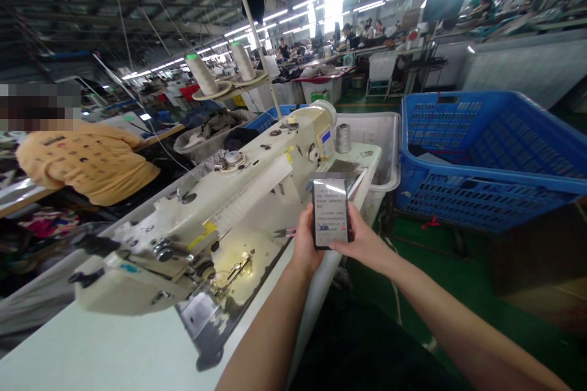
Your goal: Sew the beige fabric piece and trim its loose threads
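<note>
A smartphone with lines of text on its lit screen is held upright over the front edge of the sewing table. My left hand wraps its left side. My right hand grips the right side, the thumb lying over the lower part of the screen. Just behind the phone stands a white industrial sewing machine, its lamp lighting the needle area. Small thread snips lie on the machine bed beside my left hand, partly hidden by it.
A large blue plastic basket stands on the right, beside a white bin. Thread cones sit on a stand behind the machine, and a grey spool by its control panel. A person in a yellow top sits at the left.
</note>
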A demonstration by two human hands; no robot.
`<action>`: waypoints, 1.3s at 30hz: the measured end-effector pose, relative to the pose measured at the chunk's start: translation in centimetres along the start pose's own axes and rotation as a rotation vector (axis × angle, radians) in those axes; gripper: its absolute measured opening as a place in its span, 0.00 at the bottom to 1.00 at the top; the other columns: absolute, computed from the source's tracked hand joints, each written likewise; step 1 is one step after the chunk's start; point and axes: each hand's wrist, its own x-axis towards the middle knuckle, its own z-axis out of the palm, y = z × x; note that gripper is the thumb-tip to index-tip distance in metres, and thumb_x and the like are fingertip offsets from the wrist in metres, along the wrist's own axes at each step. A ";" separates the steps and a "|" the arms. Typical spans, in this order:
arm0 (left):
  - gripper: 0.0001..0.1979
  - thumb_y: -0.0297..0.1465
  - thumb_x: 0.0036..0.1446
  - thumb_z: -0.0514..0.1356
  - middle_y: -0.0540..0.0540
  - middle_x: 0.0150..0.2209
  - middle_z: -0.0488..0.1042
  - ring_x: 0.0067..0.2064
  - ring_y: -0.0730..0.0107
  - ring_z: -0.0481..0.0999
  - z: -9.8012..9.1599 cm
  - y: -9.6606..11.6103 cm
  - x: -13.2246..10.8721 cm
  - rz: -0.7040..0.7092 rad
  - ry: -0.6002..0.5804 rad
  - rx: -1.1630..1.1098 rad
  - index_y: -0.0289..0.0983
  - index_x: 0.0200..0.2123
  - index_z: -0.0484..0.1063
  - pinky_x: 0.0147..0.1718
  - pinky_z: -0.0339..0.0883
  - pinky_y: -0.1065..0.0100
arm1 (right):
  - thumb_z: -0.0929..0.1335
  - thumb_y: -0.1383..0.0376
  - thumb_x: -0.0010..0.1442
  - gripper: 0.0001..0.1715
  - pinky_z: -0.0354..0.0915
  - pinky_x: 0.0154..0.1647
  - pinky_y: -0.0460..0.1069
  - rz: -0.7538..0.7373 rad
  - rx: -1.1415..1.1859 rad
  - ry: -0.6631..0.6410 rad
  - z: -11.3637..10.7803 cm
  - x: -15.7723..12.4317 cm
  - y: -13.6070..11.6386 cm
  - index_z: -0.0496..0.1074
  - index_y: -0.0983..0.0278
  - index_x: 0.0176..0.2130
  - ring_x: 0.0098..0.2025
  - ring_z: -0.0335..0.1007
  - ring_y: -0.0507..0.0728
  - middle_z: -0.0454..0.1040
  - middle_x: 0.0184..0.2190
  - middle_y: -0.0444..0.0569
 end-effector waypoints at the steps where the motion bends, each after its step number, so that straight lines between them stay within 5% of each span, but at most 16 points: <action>1: 0.19 0.40 0.63 0.54 0.40 0.41 0.80 0.45 0.54 0.78 0.0 0.0 0.0 0.002 0.006 0.002 0.33 0.43 0.77 0.50 0.69 0.55 | 0.73 0.69 0.46 0.52 0.62 0.63 0.61 -0.007 -0.018 0.014 0.1 0.0 0.0 0.51 0.60 0.64 0.62 0.62 0.63 0.62 0.61 0.54; 39: 0.16 0.37 0.63 0.56 0.44 0.37 0.80 0.37 0.64 0.78 -0.1 -0.4 0.4 0.038 0.047 -0.038 0.32 0.40 0.78 0.43 0.71 0.64 | 0.72 0.67 0.47 0.48 0.61 0.61 0.59 -0.028 -0.136 0.080 0.5 0.3 0.1 0.53 0.62 0.63 0.58 0.65 0.62 0.67 0.55 0.52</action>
